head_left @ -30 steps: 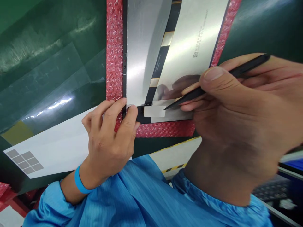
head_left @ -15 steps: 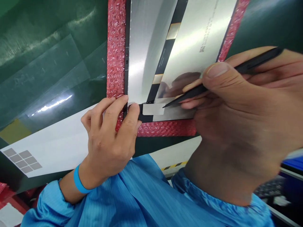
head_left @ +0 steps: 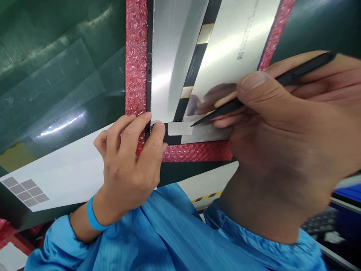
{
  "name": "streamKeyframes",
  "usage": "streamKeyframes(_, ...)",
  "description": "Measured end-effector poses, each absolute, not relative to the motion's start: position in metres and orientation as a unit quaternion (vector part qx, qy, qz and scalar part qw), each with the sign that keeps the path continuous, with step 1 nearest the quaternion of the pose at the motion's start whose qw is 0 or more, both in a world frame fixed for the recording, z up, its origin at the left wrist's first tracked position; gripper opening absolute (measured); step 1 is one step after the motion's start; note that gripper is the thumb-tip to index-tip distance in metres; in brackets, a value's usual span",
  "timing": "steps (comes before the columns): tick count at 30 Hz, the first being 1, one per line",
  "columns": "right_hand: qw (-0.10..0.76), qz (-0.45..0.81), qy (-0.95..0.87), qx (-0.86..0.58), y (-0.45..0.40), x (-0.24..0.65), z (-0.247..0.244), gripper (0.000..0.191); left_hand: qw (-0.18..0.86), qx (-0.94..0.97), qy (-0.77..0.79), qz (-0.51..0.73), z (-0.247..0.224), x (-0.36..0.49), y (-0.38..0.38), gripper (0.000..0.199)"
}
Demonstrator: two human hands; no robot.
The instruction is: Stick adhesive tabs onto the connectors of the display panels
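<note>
A silvery metal-backed panel [head_left: 225, 49] lies on pink bubble wrap [head_left: 197, 152], crossed by a slanting black strip with gold patches. Near its lower left corner is a small pale rectangular label [head_left: 179, 128]. My right hand [head_left: 284, 109] grips a black pointed tool [head_left: 225, 109], whose tip is at the label's right end. My left hand [head_left: 132, 158] rests at the panel's lower left corner, its fingers bent and apart, the fingertips on the edge and the bubble wrap. Nothing can be made out in it.
Clear film sheets [head_left: 56, 79] lie on the green mat [head_left: 93, 22] at the left. Below them is a white sheet [head_left: 73, 169] with grey squares. A keyboard [head_left: 320, 220] shows at the lower right.
The view has shifted slightly, so most things sit a little further left and up. The tool's tip remains by the label's right end, and both hands keep nearly the same pose.
</note>
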State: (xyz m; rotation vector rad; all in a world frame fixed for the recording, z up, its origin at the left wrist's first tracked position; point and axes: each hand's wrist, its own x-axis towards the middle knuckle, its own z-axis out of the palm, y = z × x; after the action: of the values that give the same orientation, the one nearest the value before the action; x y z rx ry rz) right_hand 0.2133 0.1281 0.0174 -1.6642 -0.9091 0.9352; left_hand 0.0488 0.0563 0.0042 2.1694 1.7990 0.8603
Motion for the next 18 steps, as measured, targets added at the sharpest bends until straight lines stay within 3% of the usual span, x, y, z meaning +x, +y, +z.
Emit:
streamKeyframes(7,0.481,0.393,-0.387,-0.682,0.1270,0.2153,0.0173,0.020,0.100,0.742,0.603,0.274,0.0050,0.0475,0.0547,0.028)
streamKeyframes(18,0.462,0.383,-0.395,-0.695,0.1281,0.2141,0.0203,0.016,0.104,0.744,0.604,0.265,0.0068,0.0468,0.0548,0.026)
